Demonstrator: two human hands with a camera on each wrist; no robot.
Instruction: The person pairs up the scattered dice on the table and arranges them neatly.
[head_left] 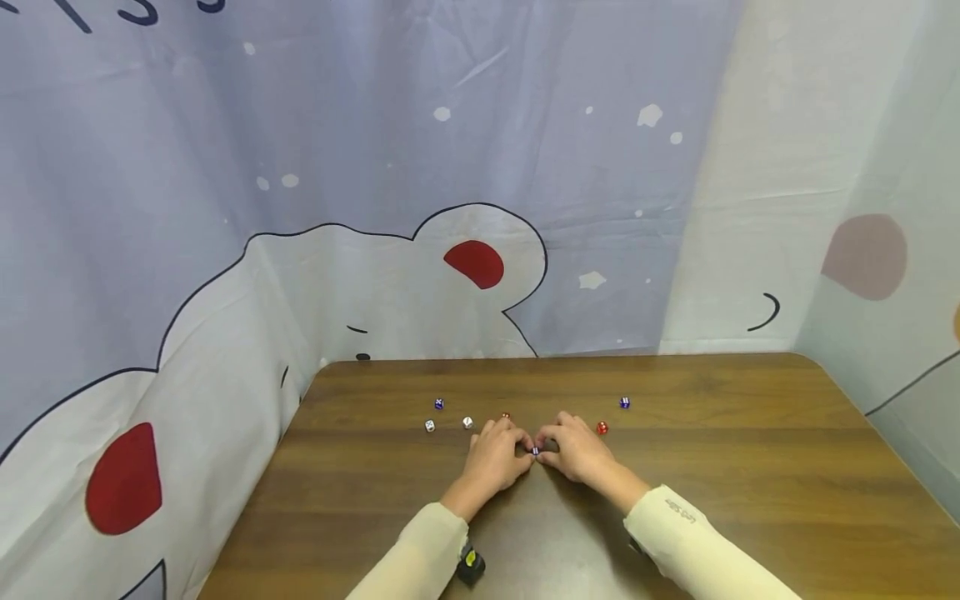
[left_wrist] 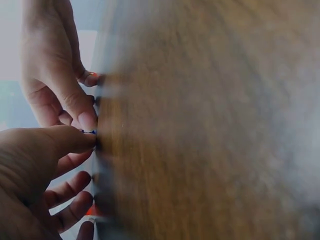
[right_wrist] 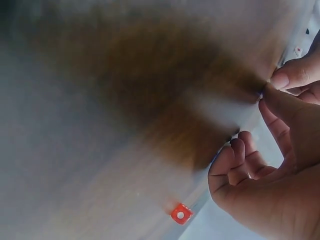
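Observation:
Both hands meet over the middle of the wooden table point(head_left: 547, 533), thumbs and forefingers around one small blue die point(head_left: 536, 451) with white marks. From the left, my left hand point(head_left: 491, 460) pinches it. My right hand point(head_left: 581, 452) pinches it from the opposite side, so the fingertips of both hands nearly meet. In the left wrist view only a sliver of the blue die point(left_wrist: 89, 132) shows between the thumbs, close to the tabletop. The other fingers of each hand are loosely bent. Just beyond the left hand, a red die point(head_left: 506, 415) is partly hidden.
Left of the hands lie a blue die point(head_left: 438, 403) and two white dice, one farther left point(head_left: 430, 426) and one nearer the hand point(head_left: 468, 422). Past the right hand are a red die point(head_left: 602, 427) and another blue die point(head_left: 625, 402). A printed curtain point(head_left: 600, 208) hangs behind the table.

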